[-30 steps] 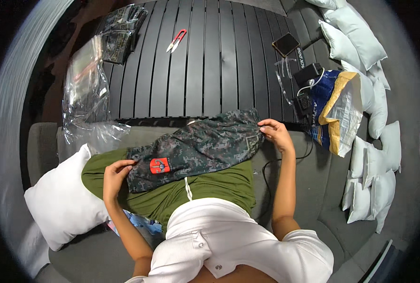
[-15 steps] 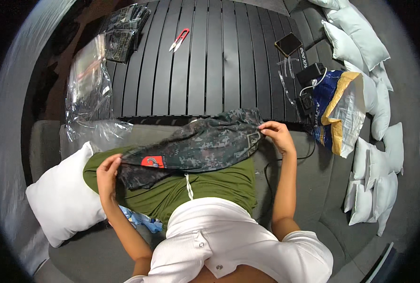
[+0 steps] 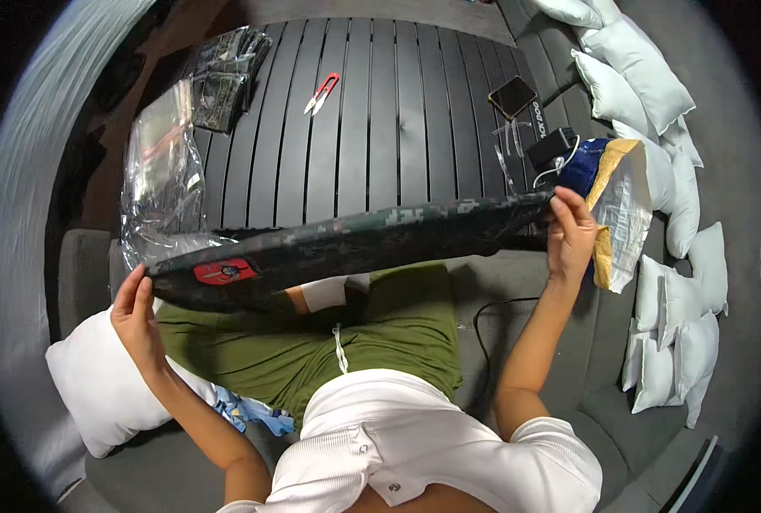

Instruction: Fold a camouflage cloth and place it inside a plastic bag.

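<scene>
A long, sleeve-like camouflage cloth (image 3: 372, 242) with a red patch near its left end is stretched between my two hands, above my lap and in front of the table edge. My left hand (image 3: 137, 318) pinches its left end between thumb and fingers. At the other end, my right hand (image 3: 572, 232) pinches the upper corner and sits higher than the left. The cloth's lower edge hangs loose in the middle and hides part of my legs.
On the black slatted table (image 3: 380, 111) lie red-handled thread snips (image 3: 321, 93), a phone (image 3: 512, 97), clear bags (image 3: 162, 162), packed dark camouflage items (image 3: 222, 81) and a black adapter (image 3: 550, 148). An open sack (image 3: 624, 214) stands right. White cushions (image 3: 641, 73) line the right; another (image 3: 111, 376) lies left.
Both hands have lifted and spread apart, the right one up and rightward, the left outward. The cloth has risen off my lap and is pulled out longer.
</scene>
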`<state>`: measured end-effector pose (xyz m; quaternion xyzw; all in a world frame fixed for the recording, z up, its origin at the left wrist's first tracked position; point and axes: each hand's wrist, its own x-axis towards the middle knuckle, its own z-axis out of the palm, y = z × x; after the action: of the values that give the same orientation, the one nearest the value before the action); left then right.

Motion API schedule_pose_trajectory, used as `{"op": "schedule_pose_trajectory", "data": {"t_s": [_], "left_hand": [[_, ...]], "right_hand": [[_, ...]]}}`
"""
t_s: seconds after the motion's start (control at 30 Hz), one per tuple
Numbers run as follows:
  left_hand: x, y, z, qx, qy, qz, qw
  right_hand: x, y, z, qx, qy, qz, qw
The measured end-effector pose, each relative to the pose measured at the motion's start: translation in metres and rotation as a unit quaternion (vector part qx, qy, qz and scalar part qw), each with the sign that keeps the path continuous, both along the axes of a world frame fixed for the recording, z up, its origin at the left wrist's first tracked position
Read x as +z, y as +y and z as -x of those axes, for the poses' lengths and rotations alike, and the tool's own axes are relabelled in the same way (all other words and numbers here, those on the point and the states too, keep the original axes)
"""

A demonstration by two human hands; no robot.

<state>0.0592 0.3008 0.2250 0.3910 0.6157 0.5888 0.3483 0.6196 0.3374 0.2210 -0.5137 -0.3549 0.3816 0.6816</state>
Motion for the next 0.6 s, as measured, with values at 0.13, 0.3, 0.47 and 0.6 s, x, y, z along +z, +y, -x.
{"op": "schedule_pose_trajectory", "data": {"t_s": [0.13,0.3,0.47,0.6], "left_hand": [[0.016,0.033,-0.015,-0.045,0.059,-0.002,0.997],[0.026,0.060,-0.031,-0.094,-0.118,0.055,0.987],[0.012,0.073,-0.039,-0.119,-0.177,0.027,0.977],[0.004,0.074,-0.031,-0.054,-0.167,0.036,0.984]], "right_hand": [[0.026,0.021,0.000,0.005,-0.017,-0.012,1.000],[0.035,0.033,0.001,0.013,-0.031,0.021,0.999],[0.032,0.030,-0.014,0.058,-0.117,0.014,0.991],[0.037,0.030,-0.004,0.060,-0.199,0.015,0.978]]}}
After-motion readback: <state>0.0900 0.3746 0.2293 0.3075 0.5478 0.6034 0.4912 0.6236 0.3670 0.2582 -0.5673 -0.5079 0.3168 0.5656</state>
